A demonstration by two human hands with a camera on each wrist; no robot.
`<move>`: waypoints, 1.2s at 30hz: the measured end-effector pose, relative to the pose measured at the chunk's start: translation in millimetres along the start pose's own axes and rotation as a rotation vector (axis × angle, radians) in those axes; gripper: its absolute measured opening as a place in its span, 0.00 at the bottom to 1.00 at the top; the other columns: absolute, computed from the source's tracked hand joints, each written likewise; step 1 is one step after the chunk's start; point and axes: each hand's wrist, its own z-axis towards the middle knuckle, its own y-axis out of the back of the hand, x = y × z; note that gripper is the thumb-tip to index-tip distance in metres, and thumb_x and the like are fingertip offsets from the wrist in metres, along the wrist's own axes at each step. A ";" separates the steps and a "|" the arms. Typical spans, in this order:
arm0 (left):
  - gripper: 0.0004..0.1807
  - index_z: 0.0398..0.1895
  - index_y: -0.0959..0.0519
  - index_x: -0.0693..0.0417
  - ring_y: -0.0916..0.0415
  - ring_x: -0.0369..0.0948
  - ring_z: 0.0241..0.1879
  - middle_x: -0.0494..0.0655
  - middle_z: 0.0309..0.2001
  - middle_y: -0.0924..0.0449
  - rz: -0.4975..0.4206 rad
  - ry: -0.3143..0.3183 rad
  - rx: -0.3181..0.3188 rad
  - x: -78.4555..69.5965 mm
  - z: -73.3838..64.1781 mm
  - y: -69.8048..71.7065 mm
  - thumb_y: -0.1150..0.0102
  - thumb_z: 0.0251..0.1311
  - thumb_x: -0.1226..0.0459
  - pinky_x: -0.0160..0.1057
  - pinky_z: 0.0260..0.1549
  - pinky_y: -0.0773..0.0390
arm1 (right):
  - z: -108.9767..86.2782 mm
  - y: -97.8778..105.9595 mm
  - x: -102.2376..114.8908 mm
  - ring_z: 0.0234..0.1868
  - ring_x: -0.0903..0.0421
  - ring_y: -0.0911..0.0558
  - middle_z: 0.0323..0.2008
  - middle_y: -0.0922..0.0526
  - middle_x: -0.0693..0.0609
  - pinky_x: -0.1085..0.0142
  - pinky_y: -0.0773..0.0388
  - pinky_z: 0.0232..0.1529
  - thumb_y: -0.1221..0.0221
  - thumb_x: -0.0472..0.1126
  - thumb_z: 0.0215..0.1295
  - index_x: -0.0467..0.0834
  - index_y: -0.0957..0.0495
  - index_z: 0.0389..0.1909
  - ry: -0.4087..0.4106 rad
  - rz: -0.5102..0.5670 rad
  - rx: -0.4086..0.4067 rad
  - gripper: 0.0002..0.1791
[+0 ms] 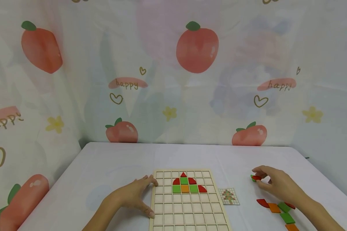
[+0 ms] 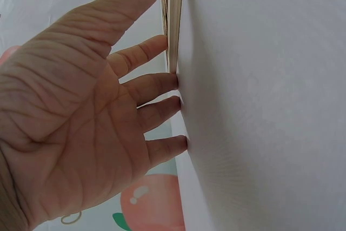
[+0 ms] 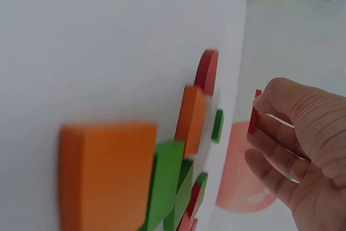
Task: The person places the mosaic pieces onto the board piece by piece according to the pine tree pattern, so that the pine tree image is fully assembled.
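Note:
A wooden grid board (image 1: 175, 209) lies on the table. On its upper part is a pattern of red, green and orange tiles, with a red triangle (image 1: 183, 175) on top and a red quarter-circle (image 1: 202, 188) at the lower right. My left hand (image 1: 133, 196) rests at the board's left edge, fingers spread, thumb and fingertips touching it; the left wrist view shows the fingers fairly straight. To the right, my right hand (image 1: 280, 186) pinches a red tile (image 3: 254, 113) between thumb and fingers, raised off the table. Its full outline is partly hidden. A green tile (image 1: 253, 178) shows just behind it.
A small pattern card (image 1: 229, 196) lies right of the board. Loose tiles lie nearer me by the right forearm: a red quarter-circle (image 1: 262, 203), an orange tile (image 1: 274, 208), a green tile (image 1: 287, 218) and several others. A printed cloth (image 1: 196, 106) hangs behind the table.

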 end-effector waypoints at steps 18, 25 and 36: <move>0.45 0.60 0.30 0.40 0.53 0.64 0.78 0.63 0.79 0.45 -0.006 0.015 -0.003 -3.1 -1.8 1.0 0.13 0.37 0.52 0.71 0.72 0.49 | 11.4 -14.2 64.6 0.40 0.63 0.18 0.41 0.14 0.65 0.68 0.18 0.37 0.28 0.32 0.56 0.43 0.18 0.52 0.241 0.088 -0.092 0.21; 0.45 0.60 0.30 0.40 0.53 0.64 0.78 0.62 0.79 0.45 0.003 0.013 -0.003 -1.5 -0.4 0.4 0.13 0.36 0.51 0.71 0.72 0.49 | 18.2 -22.3 83.8 0.42 0.62 0.18 0.42 0.14 0.62 0.66 0.18 0.38 0.29 0.32 0.58 0.41 0.19 0.52 0.285 0.126 -0.045 0.20; 0.45 0.60 0.30 0.39 0.52 0.68 0.77 0.60 0.79 0.44 0.021 0.027 -0.010 -1.9 -1.1 0.2 0.13 0.36 0.50 0.73 0.70 0.46 | 30.8 -37.9 110.8 0.43 0.61 0.18 0.42 0.14 0.59 0.65 0.17 0.38 0.32 0.30 0.60 0.40 0.19 0.52 0.380 0.192 -0.007 0.18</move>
